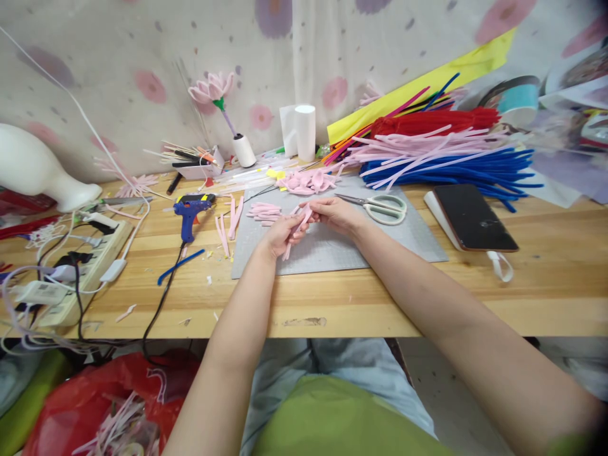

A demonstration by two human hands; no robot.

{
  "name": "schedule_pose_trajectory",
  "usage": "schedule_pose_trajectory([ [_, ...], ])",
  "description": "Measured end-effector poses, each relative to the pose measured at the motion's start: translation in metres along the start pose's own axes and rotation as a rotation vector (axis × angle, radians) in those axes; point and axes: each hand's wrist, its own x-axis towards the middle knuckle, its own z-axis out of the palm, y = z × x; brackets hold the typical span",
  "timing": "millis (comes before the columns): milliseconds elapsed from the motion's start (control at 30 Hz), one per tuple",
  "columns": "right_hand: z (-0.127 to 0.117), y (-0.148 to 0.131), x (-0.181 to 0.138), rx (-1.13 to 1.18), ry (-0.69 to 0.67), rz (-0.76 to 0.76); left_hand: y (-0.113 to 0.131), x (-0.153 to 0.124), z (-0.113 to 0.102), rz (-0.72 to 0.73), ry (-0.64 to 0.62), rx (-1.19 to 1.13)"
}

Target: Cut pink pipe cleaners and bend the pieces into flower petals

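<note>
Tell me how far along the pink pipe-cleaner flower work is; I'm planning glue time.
Done: shaped pink petals piled behind the grey mat. In hand: left hand and right hand bend one pink piece. Left: cut pink pieces unshaped; glue gun lies aside.

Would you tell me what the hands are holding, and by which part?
Both hands hold pink pipe-cleaner pieces: left hand around the lower part, right hand at the upper end.

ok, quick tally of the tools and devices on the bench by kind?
Glue gun: 1
Scissors: 1
Phone: 1
Power strip: 1
Total: 4
Both hands, left and right, hold pink strips over the grey mat.
</note>
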Motion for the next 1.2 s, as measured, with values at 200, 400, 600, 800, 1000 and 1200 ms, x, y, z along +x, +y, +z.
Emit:
schedule_pose_trajectory([
  [200, 0.002, 0.005, 0.003, -0.027, 0.065, -0.062, 0.002, 0.0, 0.006, -0.106, 0.013, -0.116],
  [400, 0.004, 0.005, 0.004, -0.097, 0.163, -0.033, 0.002, 0.002, 0.005, -0.127, 0.04, -0.125],
  [600, 0.0, 0.004, 0.005, -0.118, 0.239, -0.091, -0.006, 0.005, 0.009, 0.047, 0.061, -0.017],
  [800, 0.002, 0.005, 0.006, -0.245, 0.321, -0.13, -0.014, 0.009, 0.015, 0.177, 0.158, 0.185],
  [1000, 0.002, 0.003, 0.003, -0.218, 0.181, -0.018, -0.018, 0.013, 0.015, 0.233, 0.349, 0.369],
  [1200, 0.006, 0.005, 0.005, -0.427, 0.336, -0.04, -0.026, 0.018, 0.013, 0.246, 0.36, 0.46],
])
